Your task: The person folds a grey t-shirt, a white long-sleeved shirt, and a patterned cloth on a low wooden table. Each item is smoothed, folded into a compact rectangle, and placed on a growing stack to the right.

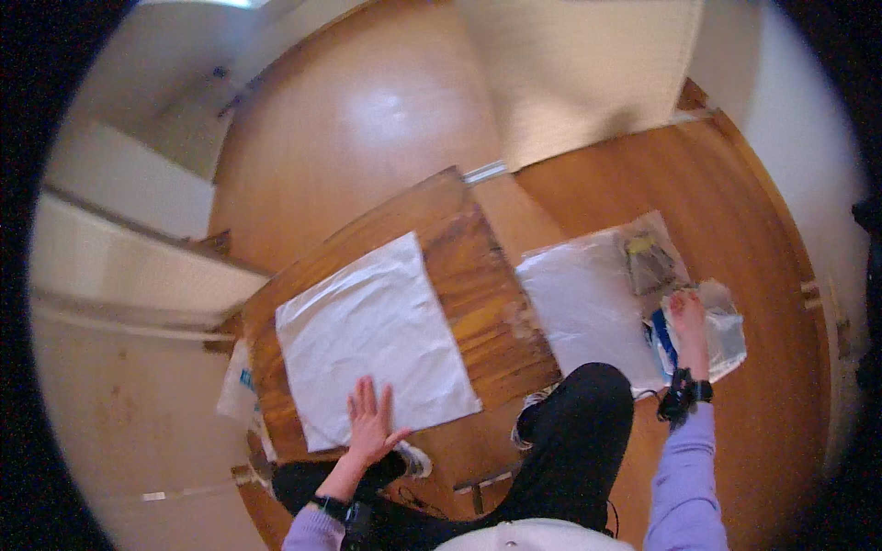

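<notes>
A square white cloth with soft creases lies on a low wooden table. My left hand rests on its near edge, palm down with the fingers apart. On the floor to the right, my right hand reaches to a clear plastic bag with blue and white matter beside it; the fingers look curled, but blur hides whether they grip anything. Left of that hand lies a white sheet or flat bag. A clear packet with something dark and yellow in it overlaps its far right corner.
Wooden flooring surrounds the table. A pale panel stands beyond it, and a light-coloured furniture front is at the left. A white plastic bag with a blue mark is by the table's left edge. My knees flank the table's near side.
</notes>
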The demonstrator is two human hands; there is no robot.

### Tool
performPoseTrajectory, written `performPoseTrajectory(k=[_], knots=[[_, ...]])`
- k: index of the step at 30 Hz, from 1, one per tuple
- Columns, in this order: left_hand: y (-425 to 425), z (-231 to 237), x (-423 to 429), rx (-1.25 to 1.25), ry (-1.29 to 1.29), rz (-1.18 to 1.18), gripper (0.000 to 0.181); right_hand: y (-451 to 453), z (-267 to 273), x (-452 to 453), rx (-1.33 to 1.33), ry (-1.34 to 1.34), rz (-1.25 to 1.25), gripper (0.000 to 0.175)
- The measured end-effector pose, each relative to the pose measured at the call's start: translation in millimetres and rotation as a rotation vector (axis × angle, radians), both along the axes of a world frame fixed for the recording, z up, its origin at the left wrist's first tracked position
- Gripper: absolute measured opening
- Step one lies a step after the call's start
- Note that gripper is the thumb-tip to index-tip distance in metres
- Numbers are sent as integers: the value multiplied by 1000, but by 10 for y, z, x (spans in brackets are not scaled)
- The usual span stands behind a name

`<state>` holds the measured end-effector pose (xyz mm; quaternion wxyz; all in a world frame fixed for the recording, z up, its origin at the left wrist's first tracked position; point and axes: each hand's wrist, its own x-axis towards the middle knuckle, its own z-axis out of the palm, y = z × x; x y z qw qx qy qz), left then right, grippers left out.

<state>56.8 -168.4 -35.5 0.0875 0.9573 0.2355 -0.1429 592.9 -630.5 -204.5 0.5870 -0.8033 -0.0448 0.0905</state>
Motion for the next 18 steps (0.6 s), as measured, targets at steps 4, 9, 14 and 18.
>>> performPoseTrajectory(k=[4, 9, 14, 18], knots=[[-15, -114, 28, 56, -37, 10, 100, -101, 250, 44, 161, 117, 97, 21], [-77, -129, 9, 76, -136, 47, 97, -85, 549, 261, 796, 608, -253, 25], [-15, 9, -60, -122, -256, 107, 91, 66, 1214, 15, 746, 758, -37, 31], [61, 285, -421, -128, -525, 184, 78, 429, 1780, -226, 657, 650, 21, 35]])
